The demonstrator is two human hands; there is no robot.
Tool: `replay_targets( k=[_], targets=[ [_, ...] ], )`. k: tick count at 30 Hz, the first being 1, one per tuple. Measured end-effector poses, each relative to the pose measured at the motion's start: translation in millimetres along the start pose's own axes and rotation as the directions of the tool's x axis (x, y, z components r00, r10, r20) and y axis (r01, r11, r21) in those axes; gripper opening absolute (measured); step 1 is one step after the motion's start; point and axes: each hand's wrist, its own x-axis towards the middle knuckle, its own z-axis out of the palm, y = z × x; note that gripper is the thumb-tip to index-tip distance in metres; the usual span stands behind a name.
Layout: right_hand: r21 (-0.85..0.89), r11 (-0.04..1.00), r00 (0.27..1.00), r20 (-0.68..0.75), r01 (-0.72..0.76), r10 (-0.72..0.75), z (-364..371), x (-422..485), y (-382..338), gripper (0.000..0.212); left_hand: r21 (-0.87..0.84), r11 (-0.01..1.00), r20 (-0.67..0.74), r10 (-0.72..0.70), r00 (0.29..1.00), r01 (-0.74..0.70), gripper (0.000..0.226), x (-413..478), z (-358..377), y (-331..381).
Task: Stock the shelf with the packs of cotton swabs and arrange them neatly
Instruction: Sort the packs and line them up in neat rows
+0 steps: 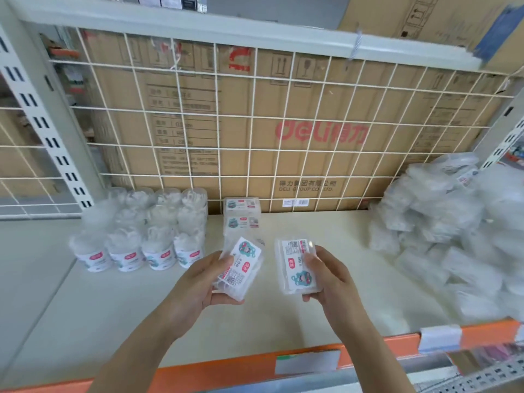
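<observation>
In the head view, two flat clear packs of cotton swabs are held above the shelf (326, 231), one in each hand. The left pack (241, 265) is clasped by the left hand (195, 282), with the thumb laid across its label and the fingers curled beneath. The right pack (297, 265) is clasped likewise by the right hand (331, 279). Each grip is thus closed round one pack, and the two packs are kept just apart.

At the back of the shelf two further packs (242, 219) are seen, one behind or upon the other; which cannot be told. To the left, four round tubs (158, 256) are counted in the front row. More rows are ranged behind them, but their number is lost in blur.

On the right a heap of clear packs (448, 236) is piled, too blurred to be counted and cut off by the frame edge. A wire grid (249, 150) is set behind the shelf, and a printed carton (320, 131) is seen through it.
</observation>
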Motion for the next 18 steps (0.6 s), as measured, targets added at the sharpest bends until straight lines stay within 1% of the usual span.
replay_targets(
  k=[3,5,7,9,11,13,15,18],
  targets=[
    [-0.033,0.999,0.997,0.078,0.02,-0.018,14.9,-1.5,3.1,0.044,0.067,0.998,-0.019,0.017,1.0,-0.016,0.061,-6.2,-11.5,1.4],
    [-0.051,0.998,0.993,0.118,0.035,-0.028,23.6,-2.3,6.3,0.05,0.134,0.991,-0.022,0.018,1.0,-0.015,0.069,-9.6,-17.8,2.9],
    [-0.075,0.995,0.99,0.129,0.065,-0.055,30.4,-3.1,7.6,0.044,0.197,0.98,0.009,0.01,1.0,-0.011,0.072,-13.5,-22.1,3.7],
    [-0.08,0.992,0.988,0.13,0.094,-0.083,36.4,-3.4,6.9,0.038,0.234,0.972,0.059,-0.003,0.998,-0.011,0.07,-17.4,-25.0,3.8],
    [-0.064,0.993,0.988,0.127,0.1,-0.091,41.0,-2.7,4.5,0.038,0.24,0.971,0.119,-0.012,0.993,-0.018,0.066,-20.6,-26.5,3.7],
    [-0.057,0.992,0.985,0.142,0.109,-0.1,45.7,-1.5,2.6,0.033,0.225,0.974,0.17,-0.038,0.985,-0.001,0.073,-21.9,-25.9,3.5],
    [-0.115,0.983,0.979,0.161,0.142,-0.123,49.7,0.6,3.8,0.029,0.207,0.978,0.218,-0.057,0.974,0.011,0.08,-21.1,-24.0,3.0],
    [-0.258,0.947,0.972,0.183,0.19,-0.145,50.0,2.1,6.7,0.032,0.202,0.979,0.236,-0.064,0.97,0.015,0.076,-20.0,-20.4,3.9]
  ],
)
